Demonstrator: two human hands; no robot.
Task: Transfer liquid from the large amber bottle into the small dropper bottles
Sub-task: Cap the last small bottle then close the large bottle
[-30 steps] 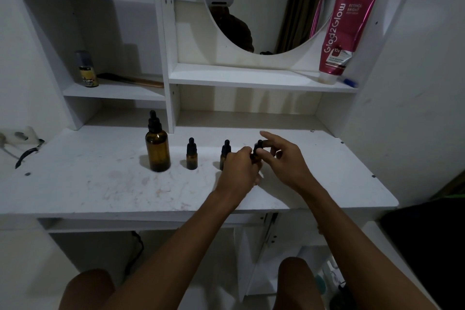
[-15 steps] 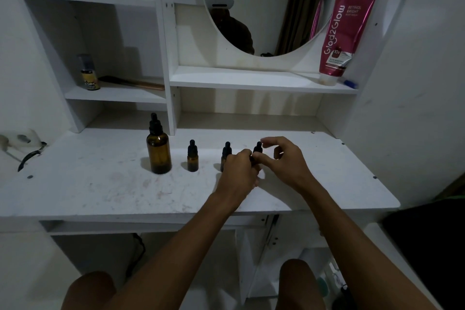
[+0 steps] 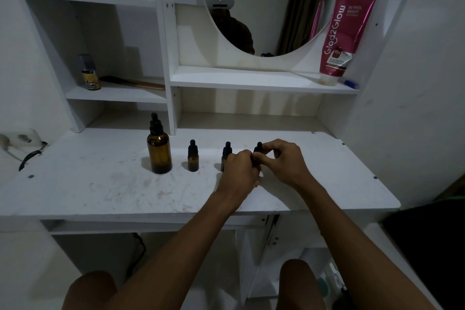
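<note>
Where a white surface [image 3: 100, 184] runs below a set of white shelves [image 3: 251, 80], a wall socket [image 3: 20, 138] sits at the far left edge. On a low shelf left of centre stands a little yellow-labelled bottle [image 3: 90, 75].

On the surface, four bottles stand upright in a row, each apart from the next. Furthest left is the large amber bottle [image 3: 159, 153], closed with a black dropper cap. To its right is the first small dropper bottle [image 3: 193, 158], also capped and untouched. The second small dropper bottle [image 3: 227, 152] comes next, partly hidden behind the left hand [image 3: 239, 168].

The left hand has its fingers curled around the body of the third small dropper bottle [image 3: 258, 148], so only the black cap shows above the knuckles. The right hand [image 3: 284, 161] meets it from the right, its thumb and forefinger pinching that cap while the other fingers arch loosely above. Whether the cap is loosened cannot be told.

Above the hands hangs a round mirror [image 3: 271, 7]. At the far right, a pink tube [image 3: 344, 35] stands cap down on the shelf beneath the mirror.
</note>
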